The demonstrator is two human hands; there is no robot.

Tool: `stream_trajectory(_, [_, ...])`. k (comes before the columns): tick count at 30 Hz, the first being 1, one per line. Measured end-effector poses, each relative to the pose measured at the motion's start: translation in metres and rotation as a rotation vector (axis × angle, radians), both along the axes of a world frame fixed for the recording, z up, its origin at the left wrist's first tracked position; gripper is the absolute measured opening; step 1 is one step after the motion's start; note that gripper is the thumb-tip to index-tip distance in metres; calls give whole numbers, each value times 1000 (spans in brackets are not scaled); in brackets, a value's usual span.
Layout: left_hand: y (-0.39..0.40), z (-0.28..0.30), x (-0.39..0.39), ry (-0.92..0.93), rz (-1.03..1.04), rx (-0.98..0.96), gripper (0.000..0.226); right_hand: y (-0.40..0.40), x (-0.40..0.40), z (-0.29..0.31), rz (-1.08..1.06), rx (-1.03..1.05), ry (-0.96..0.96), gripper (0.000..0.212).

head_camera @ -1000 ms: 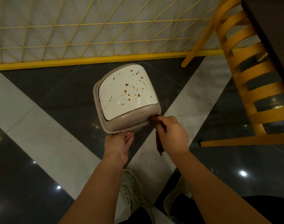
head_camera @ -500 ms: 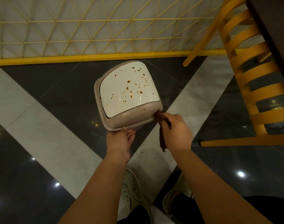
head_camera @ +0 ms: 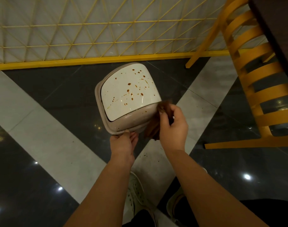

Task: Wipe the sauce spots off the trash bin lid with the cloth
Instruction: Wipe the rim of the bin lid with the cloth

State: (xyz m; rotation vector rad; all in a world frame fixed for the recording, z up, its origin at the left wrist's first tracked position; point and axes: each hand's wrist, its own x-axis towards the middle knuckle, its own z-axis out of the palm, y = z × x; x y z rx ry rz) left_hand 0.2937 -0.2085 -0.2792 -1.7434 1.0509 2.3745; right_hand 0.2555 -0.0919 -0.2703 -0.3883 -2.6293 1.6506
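Nearest, the left hand [head_camera: 123, 143] grips the near rim of the trash bin [head_camera: 120, 123] on the floor, steadying it. Just right, the right hand [head_camera: 173, 126] pinches the brown cloth [head_camera: 163, 108] against the lid's [head_camera: 122, 102] right edge. Wiping looks barely begun: sauce spots [head_camera: 129, 84] dot the lid farther on, so the cloth must sweep left across them.

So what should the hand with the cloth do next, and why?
Probably sweep the cloth up across the white lid: the right hand holds it at the lid's edge, sauce spots remain, and the left hand steadies the bin's rim.
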Motion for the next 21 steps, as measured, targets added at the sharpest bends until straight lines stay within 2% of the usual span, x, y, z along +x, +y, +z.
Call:
stream_trajectory(2, [0, 1, -1, 12, 14, 0, 34, -9, 7, 5, 91, 9, 78, 26])
stream_trajectory(6, [0, -1, 0, 38, -8, -26, 33, -3, 21, -5, 348, 199, 213, 25])
stream_trajectory(11, [-1, -4, -1, 8, 8, -22, 34, 5, 1, 3, 148, 159, 213, 24])
stream_trajectory(17, [1, 0, -3, 32, 7, -36, 32, -6, 16, -5, 530, 381, 315, 26])
stream_trajectory(21, [1, -1, -3, 14, 13, -20, 34, 11, 7, 0, 337, 328, 243, 22])
